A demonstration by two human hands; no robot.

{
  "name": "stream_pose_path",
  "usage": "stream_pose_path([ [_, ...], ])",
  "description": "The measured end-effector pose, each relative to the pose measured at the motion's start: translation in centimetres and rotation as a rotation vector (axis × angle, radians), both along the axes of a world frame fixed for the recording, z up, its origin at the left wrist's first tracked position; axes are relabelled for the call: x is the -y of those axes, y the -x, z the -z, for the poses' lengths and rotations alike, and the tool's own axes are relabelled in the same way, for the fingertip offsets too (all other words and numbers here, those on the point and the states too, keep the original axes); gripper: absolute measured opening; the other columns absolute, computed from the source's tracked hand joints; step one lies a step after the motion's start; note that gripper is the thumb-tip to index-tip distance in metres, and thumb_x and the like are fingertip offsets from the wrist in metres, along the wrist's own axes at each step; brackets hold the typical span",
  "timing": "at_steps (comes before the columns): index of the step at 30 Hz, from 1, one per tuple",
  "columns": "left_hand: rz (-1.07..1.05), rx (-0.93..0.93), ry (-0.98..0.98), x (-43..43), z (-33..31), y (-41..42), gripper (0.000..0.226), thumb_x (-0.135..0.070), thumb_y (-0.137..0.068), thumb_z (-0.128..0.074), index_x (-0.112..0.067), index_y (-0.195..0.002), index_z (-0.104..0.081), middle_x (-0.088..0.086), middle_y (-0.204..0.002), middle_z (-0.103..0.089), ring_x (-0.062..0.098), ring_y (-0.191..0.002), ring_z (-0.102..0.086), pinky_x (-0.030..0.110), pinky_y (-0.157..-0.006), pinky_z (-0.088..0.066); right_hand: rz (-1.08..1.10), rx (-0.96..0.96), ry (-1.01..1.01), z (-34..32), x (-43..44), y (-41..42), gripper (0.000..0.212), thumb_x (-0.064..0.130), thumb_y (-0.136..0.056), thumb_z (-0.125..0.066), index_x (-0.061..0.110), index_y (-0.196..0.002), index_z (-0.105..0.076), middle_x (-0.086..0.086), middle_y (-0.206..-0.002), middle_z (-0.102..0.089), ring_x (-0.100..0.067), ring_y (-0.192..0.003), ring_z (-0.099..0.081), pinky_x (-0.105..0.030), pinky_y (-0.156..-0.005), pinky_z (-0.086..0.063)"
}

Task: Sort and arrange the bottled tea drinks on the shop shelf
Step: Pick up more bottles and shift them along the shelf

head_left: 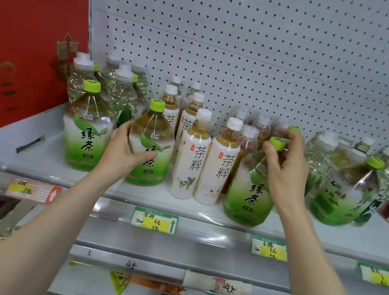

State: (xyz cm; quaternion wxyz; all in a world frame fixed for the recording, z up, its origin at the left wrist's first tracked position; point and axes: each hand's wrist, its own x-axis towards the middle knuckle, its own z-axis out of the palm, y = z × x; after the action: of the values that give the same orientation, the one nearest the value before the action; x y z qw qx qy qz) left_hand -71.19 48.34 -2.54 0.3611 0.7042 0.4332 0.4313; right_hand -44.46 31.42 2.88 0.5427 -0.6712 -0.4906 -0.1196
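On the white shelf (62, 172) stand large green tea bottles with lime caps. My left hand (124, 151) wraps the left side of one upright green tea bottle (155, 141). Another green tea bottle (87, 127) stands to its left. My right hand (284, 166) grips the neck and shoulder of a third green tea bottle (248, 196), which tilts right near the shelf's front edge. Two slim white-label tea bottles (192, 164) (219, 166) stand between my hands. More white-label bottles (188, 121) are behind them.
Clear bottles with white caps (123, 90) stand at the back left. A blurred, leaning cluster of green and clear bottles (344, 191) fills the right side. A red board (30, 19) closes the left end. Price tags (155, 220) line the shelf edge; a lower shelf (166, 285) holds packets.
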Motion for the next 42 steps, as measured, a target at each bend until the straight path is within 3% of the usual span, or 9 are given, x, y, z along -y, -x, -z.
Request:
stream_pose_path([
  [6,0.004,0.029,-0.015,0.4,0.4,0.3,0.087,-0.027,-0.074,-0.084,-0.015,-0.143,-0.033,-0.003,-0.129,-0.052,0.017,-0.113,-0.053,0.033,-0.095,-0.042,0.04,-0.111,0.108,2.3,1.0,0.6,0.07,0.048,-0.087,-0.068,0.035,-0.145,-0.031,0.0,-0.143,-0.053,-0.021,-0.128,-0.053,-0.042,-0.106,-0.044],
  [9,-0.001,0.064,-0.034,0.3,0.7,0.1,0.085,-0.028,-0.075,-0.083,-0.015,-0.142,-0.033,0.001,-0.13,-0.055,0.021,-0.115,-0.055,0.039,-0.101,-0.045,0.065,-0.125,0.12,3.4,2.1,1.1,0.086,0.044,-0.08,-0.077,0.025,-0.15,-0.031,0.004,-0.151,-0.042,-0.013,-0.136,-0.041,-0.035,-0.11,-0.036],
  [12,-0.024,0.124,-0.06,0.6,1.0,-0.1,0.083,-0.028,-0.075,-0.083,-0.016,-0.141,-0.035,0.002,-0.133,-0.054,0.022,-0.119,-0.054,0.037,-0.102,-0.044,0.124,-0.253,0.155,4.8,2.7,0.9,0.094,0.048,-0.073,-0.082,0.025,-0.15,-0.032,0.001,-0.15,-0.04,-0.017,-0.135,-0.041,-0.041,-0.111,-0.038],
  [16,-0.023,0.186,-0.128,1.6,1.3,0.3,0.081,-0.027,-0.075,-0.083,-0.02,-0.141,-0.037,-0.001,-0.136,-0.052,0.016,-0.121,-0.05,0.032,-0.104,-0.04,0.06,-0.442,0.22,5.3,3.2,0.6,0.095,0.048,-0.072,-0.082,0.024,-0.149,-0.032,0.004,-0.146,-0.048,-0.019,-0.132,-0.046,-0.043,-0.107,-0.043],
  [20,-0.007,0.317,-0.129,2.9,0.7,1.1,0.084,-0.023,-0.078,-0.081,-0.018,-0.146,-0.034,-0.012,-0.132,-0.045,0.005,-0.122,-0.045,0.008,-0.095,-0.033,0.05,-0.54,0.231,4.5,3.0,0.1,0.097,0.052,-0.058,-0.088,0.025,-0.139,-0.041,0.006,-0.132,-0.056,-0.019,-0.122,-0.054,-0.048,-0.103,-0.048],
  [25,0.089,0.395,-0.124,5.0,-0.7,2.0,0.073,-0.015,-0.078,-0.08,-0.025,-0.138,-0.039,-0.019,-0.116,-0.056,-0.008,-0.102,-0.056,0.014,-0.09,-0.044,0.095,-0.551,0.097,4.2,3.0,0.9,0.091,0.044,-0.062,-0.09,0.018,-0.136,-0.043,0.001,-0.132,-0.053,-0.02,-0.124,-0.051,-0.041,-0.106,-0.044],
  [30,0.232,0.455,-0.036,7.2,-1.4,1.2,0.083,-0.029,-0.065,-0.088,-0.014,-0.136,-0.049,0.001,-0.12,-0.067,0.014,-0.107,-0.065,0.032,-0.092,-0.053,0.066,-0.557,-0.052,1.9,5.4,0.8,0.077,0.044,-0.062,-0.09,0.022,-0.122,-0.048,0.005,-0.116,-0.062,-0.015,-0.108,-0.063,-0.044,-0.096,-0.054],
  [38,0.414,0.427,0.039,13.9,-1.7,-6.1,0.057,-0.025,-0.063,-0.088,-0.022,-0.113,-0.063,-0.01,-0.101,-0.075,0.006,-0.096,-0.07,0.019,-0.076,-0.055,0.094,-0.572,-0.053,2.9,12.2,-3.0,0.079,0.046,-0.058,-0.09,0.024,-0.122,-0.048,0.009,-0.113,-0.059,-0.012,-0.107,-0.061,-0.045,-0.096,-0.054],
  [42,0.454,0.419,0.088,18.2,-1.0,-11.4,0.062,-0.02,-0.062,-0.088,-0.015,-0.118,-0.062,-0.01,-0.1,-0.075,0.003,-0.094,-0.07,0.017,-0.074,-0.054,0.145,-0.59,-0.022,3.6,17.5,-7.4,0.09,0.06,-0.045,-0.088,0.022,-0.119,-0.053,0.002,-0.115,-0.065,-0.017,-0.106,-0.066,-0.048,-0.092,-0.056],
])
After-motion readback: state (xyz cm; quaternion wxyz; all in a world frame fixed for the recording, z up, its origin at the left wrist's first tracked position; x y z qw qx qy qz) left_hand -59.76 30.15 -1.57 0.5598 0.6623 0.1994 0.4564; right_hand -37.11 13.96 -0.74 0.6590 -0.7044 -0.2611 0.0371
